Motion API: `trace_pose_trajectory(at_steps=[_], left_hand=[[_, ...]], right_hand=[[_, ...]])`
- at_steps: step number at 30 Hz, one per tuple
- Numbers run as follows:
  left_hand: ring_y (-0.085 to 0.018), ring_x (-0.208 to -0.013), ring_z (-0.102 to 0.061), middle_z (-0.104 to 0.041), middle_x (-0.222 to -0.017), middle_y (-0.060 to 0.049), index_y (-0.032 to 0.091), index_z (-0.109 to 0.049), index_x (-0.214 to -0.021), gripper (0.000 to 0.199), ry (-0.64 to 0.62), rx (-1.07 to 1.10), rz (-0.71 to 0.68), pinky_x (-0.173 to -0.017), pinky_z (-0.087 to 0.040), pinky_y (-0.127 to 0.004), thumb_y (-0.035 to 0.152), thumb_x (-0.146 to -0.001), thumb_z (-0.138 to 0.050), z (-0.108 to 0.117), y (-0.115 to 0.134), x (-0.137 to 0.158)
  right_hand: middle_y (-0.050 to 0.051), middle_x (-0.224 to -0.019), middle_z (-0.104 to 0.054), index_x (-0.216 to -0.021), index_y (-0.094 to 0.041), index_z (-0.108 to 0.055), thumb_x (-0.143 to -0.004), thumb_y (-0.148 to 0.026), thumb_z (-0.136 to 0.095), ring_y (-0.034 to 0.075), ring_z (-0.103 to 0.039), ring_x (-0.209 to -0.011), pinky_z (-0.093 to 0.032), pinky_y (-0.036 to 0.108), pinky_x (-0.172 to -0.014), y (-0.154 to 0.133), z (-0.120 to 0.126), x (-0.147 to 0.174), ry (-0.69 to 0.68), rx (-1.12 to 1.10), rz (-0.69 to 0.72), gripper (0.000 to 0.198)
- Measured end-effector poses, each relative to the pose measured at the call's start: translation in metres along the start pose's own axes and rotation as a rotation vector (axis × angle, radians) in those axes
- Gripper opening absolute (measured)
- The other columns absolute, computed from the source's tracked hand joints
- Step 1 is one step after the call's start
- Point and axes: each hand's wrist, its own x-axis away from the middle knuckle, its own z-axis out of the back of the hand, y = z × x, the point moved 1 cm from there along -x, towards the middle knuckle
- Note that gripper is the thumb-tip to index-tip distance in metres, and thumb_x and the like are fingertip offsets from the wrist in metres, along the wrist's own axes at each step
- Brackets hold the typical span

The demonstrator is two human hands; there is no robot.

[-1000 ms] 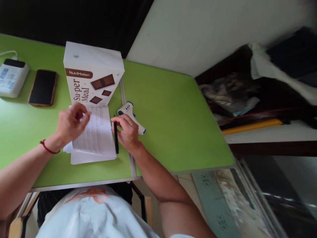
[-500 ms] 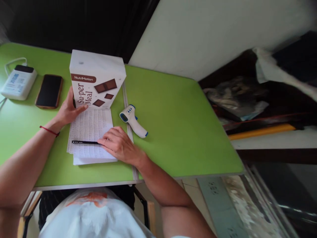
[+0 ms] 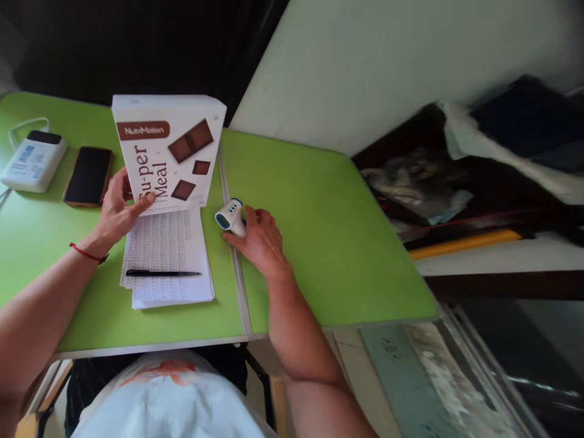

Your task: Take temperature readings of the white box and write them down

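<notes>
My left hand [image 3: 121, 204] grips the lower left edge of a white box [image 3: 159, 152] printed "NutriMotion Su-per Meal", thumb on its front. The box stands upright, its front turned toward me, at the far end of a stack of printed paper [image 3: 168, 249]. A black pen [image 3: 162, 274] lies across the sheets. To their right, my right hand [image 3: 260, 240] is closed around the handle of a white and blue infrared thermometer [image 3: 231, 216]; its small screen and buttons face up, and the handle is mostly hidden by my fingers.
A phone [image 3: 89, 176] and a white power bank [image 3: 34, 161] with a cable lie at the left of the green table [image 3: 319, 243]. A dark panel and a pale wall rise behind. Shelves with cloth and bags [image 3: 420, 185] stand at right.
My right hand has left the pen on the paper and moved right and up onto the thermometer, taking hold of it. The box in my left hand has turned to face me more.
</notes>
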Motion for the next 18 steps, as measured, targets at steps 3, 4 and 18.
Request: trace_pose_trajectory(at_steps=[3, 4, 18], left_hand=[[-0.027, -0.090, -0.067, -0.067, -0.103, -0.009, 0.021, -0.059, -0.112, 0.057, -0.073, 0.061, 0.041, -0.073, -0.058, -0.041, 0.064, -0.077, -0.071, -0.003, 0.007, 0.005], [-0.027, -0.088, -0.066, -0.068, -0.101, -0.009, 0.021, -0.059, -0.111, 0.056, -0.097, 0.038, 0.040, -0.073, -0.058, -0.042, 0.064, -0.078, -0.070, -0.004, 0.008, 0.007], [-0.035, -0.123, -0.053, -0.056, -0.131, -0.016, 0.020, -0.046, -0.132, 0.060, -0.188, -0.285, -0.193, -0.106, -0.043, -0.056, 0.067, -0.095, -0.034, -0.014, -0.004, 0.011]], right_hand=[[0.015, -0.099, -0.068, -0.115, -0.014, -0.062, -0.087, -0.040, -0.064, 0.025, -0.064, -0.083, -0.051, 0.037, -0.070, 0.004, 0.002, -0.004, -0.221, -0.070, -0.138, 0.038], [0.012, -0.093, -0.069, -0.107, -0.016, -0.064, -0.088, -0.039, -0.062, 0.023, -0.064, -0.078, -0.050, 0.036, -0.069, 0.004, 0.003, -0.005, -0.226, -0.142, -0.169, 0.030], [-0.003, -0.066, -0.053, -0.073, -0.021, -0.060, -0.073, -0.046, -0.070, 0.011, -0.046, -0.057, -0.038, 0.028, -0.053, -0.082, -0.017, 0.034, -0.195, -1.550, -0.100, 0.027]])
